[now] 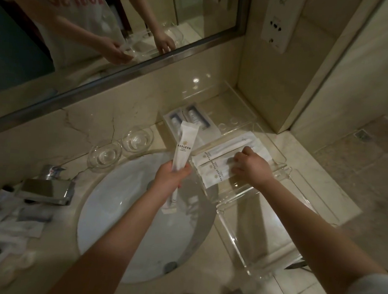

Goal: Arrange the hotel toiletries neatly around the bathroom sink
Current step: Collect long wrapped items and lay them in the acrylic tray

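My left grip (171,177) is closed around the lower half of a long white toiletry packet (184,146), held up over the far right edge of the sink (117,221). The packet's printed end points away from me toward the mirror and its narrow tail hangs below my fist. To its right, close by but not touching, a row of matching packets (212,168) lies flat and side by side in a clear tray (252,217) on the worktop (309,193). Their long axes run from near-left to far-right. My right grip (248,167) sits on top of that row with its fingers bent. I cannot tell whether it pinches a packet or only presses the row down. The held packet stands steeper than the laid ones, so I judge it must swing its far end to the right to match them. It must also travel right to join the row. The left grip carries it, and the right is already at the tray.
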Demonstrator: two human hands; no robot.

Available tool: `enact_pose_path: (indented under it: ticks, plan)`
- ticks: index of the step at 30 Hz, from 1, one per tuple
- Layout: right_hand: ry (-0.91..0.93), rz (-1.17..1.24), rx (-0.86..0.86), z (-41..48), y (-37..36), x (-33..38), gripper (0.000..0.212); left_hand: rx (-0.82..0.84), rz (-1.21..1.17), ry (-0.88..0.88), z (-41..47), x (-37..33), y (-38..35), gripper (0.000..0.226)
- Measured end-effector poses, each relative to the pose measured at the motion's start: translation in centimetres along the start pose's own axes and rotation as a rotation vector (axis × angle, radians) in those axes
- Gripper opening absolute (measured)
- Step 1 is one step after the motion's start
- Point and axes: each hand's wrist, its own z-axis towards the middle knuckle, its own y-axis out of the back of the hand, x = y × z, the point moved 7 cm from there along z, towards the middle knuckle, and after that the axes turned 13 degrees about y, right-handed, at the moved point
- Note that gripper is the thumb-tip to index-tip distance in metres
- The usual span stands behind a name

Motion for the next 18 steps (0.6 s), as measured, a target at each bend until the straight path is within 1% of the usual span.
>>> enact_pose_path:
  ticks: [3, 5, 7, 8, 9, 10, 12, 14, 15, 16, 18]
  plan:
    - [-0.007, 0.009, -0.016, 0.4, 0.1, -0.1, 0.030, 0.015, -0.011, -0.007, -0.2, 0.0, 0.0, 0.048]
    - [-0.012, 0.016, -0.007, 0.3, 0.2, -0.2, 0.032, 0.021, 0.006, 0.001, -0.2, 0.1, 0.0, 0.048]
    - [-0.024, 0.027, -0.022, 0.1, 0.7, 0.0, 0.036, 0.048, 0.001, -0.008, -0.5, -0.2, -0.3, 0.028]
    - [-0.027, 0.045, -0.068, -0.1, 1.5, 0.3, 0.037, 0.066, -0.006, -0.017, -0.7, -0.5, -0.5, 0.017]
    - [-0.033, 0.094, -0.143, -0.1, 2.5, 0.8, 0.036, 0.088, -0.013, -0.029, -0.8, -0.7, -0.8, 0.011]
    - [-0.051, 0.193, -0.225, -0.2, 3.6, 1.3, 0.034, 0.118, -0.013, -0.043, -1.1, -1.0, -1.2, 0.010]
    - [-0.091, 0.537, -0.345, -0.1, 5.7, 2.7, 0.027, 0.202, 0.005, -0.062, -1.8, -1.7, -2.3, 0.010]
    - [-0.076, 0.901, -0.347, 0.2, 7.1, 5.0, 0.018, 0.303, 0.052, -0.069, -2.9, -2.3, -3.6, 0.006]
    - [-0.047, 0.995, -0.337, 0.3, 7.7, 6.1, 0.015, 0.355, 0.076, -0.070, -3.4, -2.5, -4.3, 0.007]
    - [-0.012, 1.033, -0.338, 0.4, 8.3, 6.9, 0.013, 0.410, 0.093, -0.068, -3.9, -2.7, -4.9, 0.010]
    - [0.009, 1.041, -0.342, 0.7, 8.8, 7.5, 0.011, 0.528, 0.081, -0.058, -4.9, -2.9, -6.0, 0.014]
